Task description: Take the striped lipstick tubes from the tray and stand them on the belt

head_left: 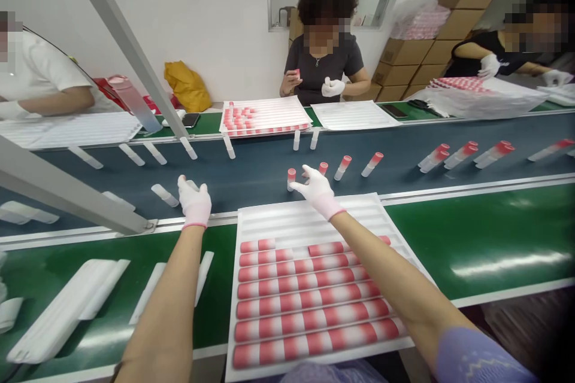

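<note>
My left hand [194,202], in a white glove with a pink cuff, is over the near edge of the dark conveyor belt. Its fingers are apart, and a white tube [191,185] is partly hidden behind them. Left of it, another white tube [165,195] leans on the belt. My right hand [320,192], also gloved, has its thumb and forefinger spread beside a red-topped tube [291,179]; whether it touches is unclear. Behind its fingers a second red-topped tube [323,168] is partly covered. Below my hands, a white ridged tray [269,218] bears rows of red-and-white tubes [309,299].
Across the belt [251,176], a co-worker [321,60] holds a small red piece behind another tray [278,109]. More red-topped tubes [372,164] stand to the right. Grey metal posts [130,42] rise at left. White foam sleeves [63,311] lie on the green table [485,239].
</note>
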`<state>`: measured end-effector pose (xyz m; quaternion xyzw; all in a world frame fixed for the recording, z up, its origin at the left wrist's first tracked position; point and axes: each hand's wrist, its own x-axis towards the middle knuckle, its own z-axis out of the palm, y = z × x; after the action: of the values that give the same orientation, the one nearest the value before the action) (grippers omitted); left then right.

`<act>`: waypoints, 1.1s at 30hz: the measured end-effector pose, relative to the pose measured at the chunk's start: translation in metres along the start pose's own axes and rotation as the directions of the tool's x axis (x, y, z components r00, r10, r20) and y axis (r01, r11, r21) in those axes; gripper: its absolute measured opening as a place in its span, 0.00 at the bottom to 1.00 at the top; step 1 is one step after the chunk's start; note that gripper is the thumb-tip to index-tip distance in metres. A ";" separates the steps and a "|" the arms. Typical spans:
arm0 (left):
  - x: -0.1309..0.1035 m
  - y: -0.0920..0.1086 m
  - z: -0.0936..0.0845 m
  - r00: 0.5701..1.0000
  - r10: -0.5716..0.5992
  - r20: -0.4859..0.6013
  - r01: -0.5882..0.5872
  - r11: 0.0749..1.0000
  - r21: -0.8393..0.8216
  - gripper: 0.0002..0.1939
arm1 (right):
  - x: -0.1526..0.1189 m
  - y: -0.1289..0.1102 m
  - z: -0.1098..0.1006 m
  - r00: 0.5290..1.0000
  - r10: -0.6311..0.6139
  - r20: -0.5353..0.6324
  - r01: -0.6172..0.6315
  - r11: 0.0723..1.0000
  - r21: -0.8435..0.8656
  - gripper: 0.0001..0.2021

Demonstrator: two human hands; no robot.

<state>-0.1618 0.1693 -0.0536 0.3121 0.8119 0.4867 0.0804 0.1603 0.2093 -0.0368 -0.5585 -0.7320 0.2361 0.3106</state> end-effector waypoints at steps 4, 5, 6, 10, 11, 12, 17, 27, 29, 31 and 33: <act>-0.010 -0.003 0.001 0.996 -0.019 0.085 0.024 0.998 -0.062 0.19 | -0.080 0.008 -0.031 0.955 -0.179 0.236 0.206 0.974 -0.095 0.07; -0.017 0.000 -0.002 0.994 -0.012 0.107 0.021 0.996 -0.087 0.17 | -0.099 0.010 -0.036 0.932 -0.217 0.290 0.255 0.962 -0.100 0.02; -0.025 0.005 -0.006 0.991 0.003 0.133 0.013 0.993 -0.119 0.16 | -0.115 0.013 -0.040 0.913 -0.244 0.328 0.291 0.951 -0.103 0.04; -0.084 0.034 -0.026 0.942 0.120 0.312 -0.019 0.951 -0.309 0.19 | -0.147 0.015 -0.045 0.894 -0.273 0.355 0.325 0.941 -0.096 0.09; -0.103 0.042 -0.031 0.904 0.164 0.394 -0.004 0.927 -0.376 0.21 | -0.148 0.010 -0.047 0.906 -0.256 0.337 0.287 0.957 -0.046 0.09; -0.124 0.049 -0.036 0.839 0.209 0.501 0.080 0.865 -0.496 0.23 | -0.147 0.004 -0.049 0.926 -0.225 0.304 0.225 0.974 0.038 0.09; -0.205 0.069 -0.054 0.561 0.231 0.795 0.442 0.728 -0.523 0.21 | -0.132 -0.048 -0.065 0.991 -0.052 0.124 -0.027 0.823 0.567 0.18; -0.240 0.079 -0.068 0.584 0.252 0.772 0.175 0.890 -0.422 0.14 | -0.134 -0.069 -0.055 0.999 0.030 0.025 -0.039 0.706 0.707 0.21; -0.238 0.076 -0.069 0.526 0.278 0.804 0.185 0.885 -0.427 0.14 | -0.133 -0.069 -0.062 0.994 -0.034 0.105 -0.046 0.734 0.678 0.20; -0.235 0.072 -0.068 0.429 0.312 0.848 0.273 0.850 -0.451 0.16 | -0.130 -0.071 -0.071 0.978 -0.089 0.189 -0.061 0.743 0.666 0.18; -0.233 0.066 -0.066 0.340 0.342 0.876 0.379 0.802 -0.461 0.17 | -0.127 -0.073 -0.078 0.967 -0.099 0.235 -0.086 0.740 0.667 0.17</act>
<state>0.0224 0.0060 -0.0043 0.4802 0.4185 0.4426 0.6312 0.1902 0.0673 0.0440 -0.3712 -0.6331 0.5526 0.3951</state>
